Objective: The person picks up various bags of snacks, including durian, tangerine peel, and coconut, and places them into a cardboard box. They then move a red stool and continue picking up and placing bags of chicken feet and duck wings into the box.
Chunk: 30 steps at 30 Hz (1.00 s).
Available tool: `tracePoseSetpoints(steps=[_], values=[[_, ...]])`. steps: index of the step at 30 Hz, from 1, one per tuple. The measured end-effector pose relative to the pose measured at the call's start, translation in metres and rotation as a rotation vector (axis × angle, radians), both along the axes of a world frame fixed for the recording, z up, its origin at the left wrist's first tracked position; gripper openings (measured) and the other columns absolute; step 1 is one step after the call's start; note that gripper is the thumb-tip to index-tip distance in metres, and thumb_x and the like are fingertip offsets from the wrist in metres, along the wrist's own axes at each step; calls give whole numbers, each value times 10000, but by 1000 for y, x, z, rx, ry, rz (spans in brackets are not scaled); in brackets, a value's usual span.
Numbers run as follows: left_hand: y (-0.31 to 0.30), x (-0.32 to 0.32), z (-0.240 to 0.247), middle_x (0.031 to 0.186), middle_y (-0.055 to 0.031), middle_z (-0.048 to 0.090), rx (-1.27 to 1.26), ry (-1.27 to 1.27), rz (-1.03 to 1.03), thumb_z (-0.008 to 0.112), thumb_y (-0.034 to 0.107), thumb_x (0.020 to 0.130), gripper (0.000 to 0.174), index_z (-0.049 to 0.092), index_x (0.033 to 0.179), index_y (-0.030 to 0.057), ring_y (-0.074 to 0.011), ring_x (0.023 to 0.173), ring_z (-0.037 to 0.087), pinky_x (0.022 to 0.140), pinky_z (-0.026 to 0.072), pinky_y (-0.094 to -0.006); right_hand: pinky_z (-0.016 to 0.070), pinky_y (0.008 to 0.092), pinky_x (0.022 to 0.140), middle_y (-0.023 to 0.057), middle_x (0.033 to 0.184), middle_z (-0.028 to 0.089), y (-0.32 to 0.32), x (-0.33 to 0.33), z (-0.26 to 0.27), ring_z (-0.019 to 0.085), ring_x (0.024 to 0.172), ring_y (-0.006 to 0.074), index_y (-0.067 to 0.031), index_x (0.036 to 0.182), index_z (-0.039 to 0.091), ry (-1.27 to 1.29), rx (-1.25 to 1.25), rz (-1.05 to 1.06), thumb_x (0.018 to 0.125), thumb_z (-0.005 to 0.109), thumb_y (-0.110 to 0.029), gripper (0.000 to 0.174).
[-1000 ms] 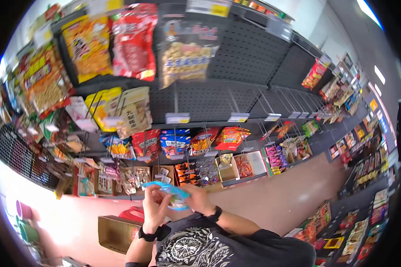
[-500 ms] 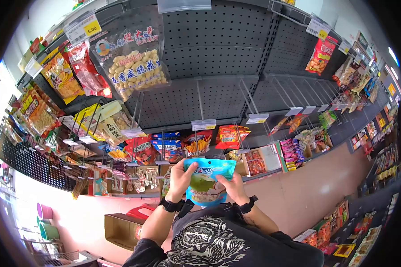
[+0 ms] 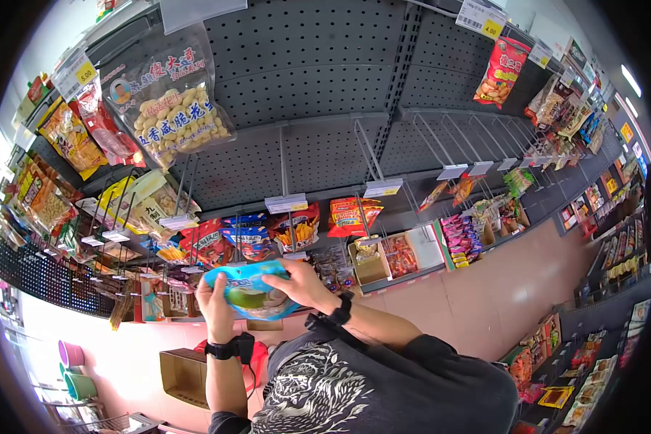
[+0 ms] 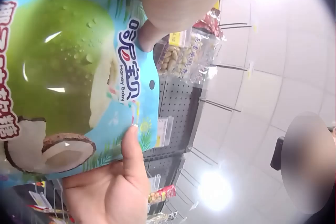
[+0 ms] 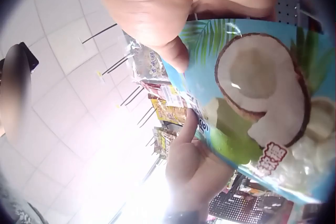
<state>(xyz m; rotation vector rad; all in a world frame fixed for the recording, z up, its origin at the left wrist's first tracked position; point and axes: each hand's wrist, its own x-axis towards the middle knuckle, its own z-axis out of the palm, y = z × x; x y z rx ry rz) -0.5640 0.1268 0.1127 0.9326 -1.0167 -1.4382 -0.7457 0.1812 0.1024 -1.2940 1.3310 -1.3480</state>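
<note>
Glossy light-blue plastic pouch (image 3: 253, 296) held up before the dark grey perforated metal rack (image 3: 304, 65)

Across from me, a person in a black T-shirt (image 3: 412, 383) with a white print holds the pouch in the air near the rack's lower edge, its green-coconut picture facing the wearer. The left hand (image 3: 215, 307) is clamped on one top corner, the right hand (image 3: 307, 286) on the other, each thumb laid on the printed front; I can't tell how the fingers behind lie. A clear plastic bag of peanuts (image 3: 181, 119) hangs towards the rack's upper left, a narrow red snack packet (image 3: 500, 72) towards its upper right. A red-orange snack bag (image 3: 354, 215) hangs lower, beyond the pouch. On the pink floor (image 3: 441, 307), below the rack's bottom edge, stands an open brown cardboard box (image 3: 184, 377), well apart from both hands
</note>
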Motion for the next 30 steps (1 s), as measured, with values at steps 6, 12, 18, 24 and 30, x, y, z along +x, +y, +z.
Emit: tracePoseSetpoints(steps=[6, 12, 18, 24, 30], values=[[-39, 28, 16, 817, -1, 630, -131, -220, 74, 602, 103, 886, 110, 630, 918, 2, -64, 743, 544, 694, 446, -231, 475, 258, 733, 38, 877, 686, -61, 34, -1, 592, 794, 80, -29, 989, 673, -120, -161, 26, 865, 657, -226, 233], [-98, 42, 8, 803, -12, 635, -147, -99, 171, 630, 71, 866, 82, 608, 908, 5, -58, 694, 560, 636, 460, -211, 475, 246, 675, 46, 810, 693, -105, 61, 14, 602, 735, 70, -25, 945, 686, -12, -182, -88, 851, 674, -226, 222], [-103, 38, 21, 819, -25, 640, -174, -18, 200, 635, 71, 867, 100, 599, 918, -7, -63, 696, 571, 635, 468, -207, 466, 239, 645, 55, 777, 690, -109, 62, 27, 589, 705, 56, -18, 920, 684, -32, -241, -132, 846, 679, -215, 210], [-113, 32, 19, 824, -25, 642, -174, -8, 167, 622, 62, 874, 98, 598, 931, -14, -66, 711, 579, 651, 480, -215, 460, 236, 635, 49, 773, 684, -117, 59, 25, 574, 694, 49, -10, 916, 681, -72, -230, -116, 853, 673, -213, 212], [-122, 32, 4, 875, -48, 657, -168, 21, 134, 556, 18, 886, 88, 595, 957, -16, -97, 766, 617, 700, 502, -232, 462, 239, 644, 50, 778, 685, -125, 53, 11, 587, 698, 63, -6, 923, 677, -40, -205, -148, 853, 672, -220, 226]])
